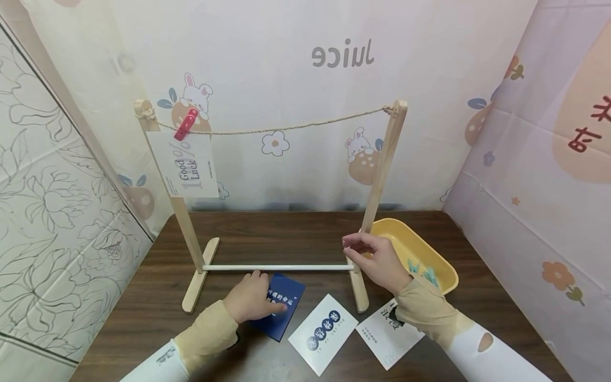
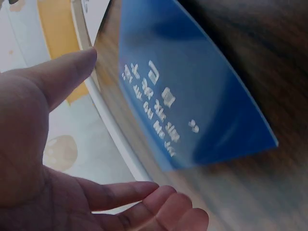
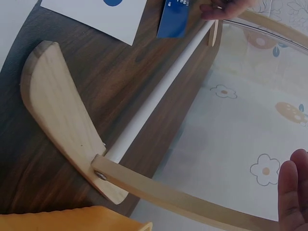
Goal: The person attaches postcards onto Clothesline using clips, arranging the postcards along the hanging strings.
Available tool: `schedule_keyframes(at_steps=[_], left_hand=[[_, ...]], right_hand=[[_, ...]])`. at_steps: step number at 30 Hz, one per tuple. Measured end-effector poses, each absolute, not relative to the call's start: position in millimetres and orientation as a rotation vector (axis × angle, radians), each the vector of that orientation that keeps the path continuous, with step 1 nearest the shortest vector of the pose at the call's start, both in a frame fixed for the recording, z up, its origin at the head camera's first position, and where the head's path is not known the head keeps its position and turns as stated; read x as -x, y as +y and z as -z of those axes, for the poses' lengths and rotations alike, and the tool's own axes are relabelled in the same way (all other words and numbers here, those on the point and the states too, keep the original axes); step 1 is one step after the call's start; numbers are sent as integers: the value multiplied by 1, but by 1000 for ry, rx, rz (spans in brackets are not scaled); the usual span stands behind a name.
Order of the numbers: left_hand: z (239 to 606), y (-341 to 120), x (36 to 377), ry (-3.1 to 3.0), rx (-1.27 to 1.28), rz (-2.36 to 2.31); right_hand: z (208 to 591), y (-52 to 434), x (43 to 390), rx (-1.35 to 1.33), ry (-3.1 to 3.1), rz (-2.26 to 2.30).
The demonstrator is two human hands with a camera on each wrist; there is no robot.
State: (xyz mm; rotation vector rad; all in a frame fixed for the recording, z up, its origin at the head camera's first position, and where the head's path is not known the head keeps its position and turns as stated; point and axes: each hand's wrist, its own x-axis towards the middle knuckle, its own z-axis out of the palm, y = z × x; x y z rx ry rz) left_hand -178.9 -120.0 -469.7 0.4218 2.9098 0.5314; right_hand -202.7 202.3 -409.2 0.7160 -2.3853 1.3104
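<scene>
"White sleeves (image 1: 491, 350) closest to us; where are the hands?"

"The left hand (image 1: 250, 298) is over the blue card (image 1: 290, 297), thumb and fingers apart; touching it, I can't tell. The right hand (image 1: 379, 261) curves loosely by the wooden rack (image 1: 383, 170), gripping nothing."

"Anything in the way?"

"The right cuff (image 1: 425, 310) hides part of a white card (image 1: 385, 342); a yellow tray (image 1: 406, 241) with clips (image 1: 430, 276) sits beyond. Dark wood-grain desk (image 1: 267, 239), rabbit-printed curtain (image 1: 296, 79) behind."

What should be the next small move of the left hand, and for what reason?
Probably the left hand should pinch the blue card by its edge and lift it. In the left wrist view its thumb and fingers stand apart beside the card, gripping nothing, while a white card already hangs by a red clip from the rope, which has free length to the right.
</scene>
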Motion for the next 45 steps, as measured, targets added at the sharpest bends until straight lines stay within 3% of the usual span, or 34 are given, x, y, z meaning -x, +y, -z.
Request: schedule_keyframes(at_steps=[26,45], left_hand=[[493,-106,174,2972,-443,-414],[485,-122,171,2998,-463,-372]], right_hand=[[424,222,203,-610,-2467,-1264],[419,250,207,-547,-2500,-1188]])
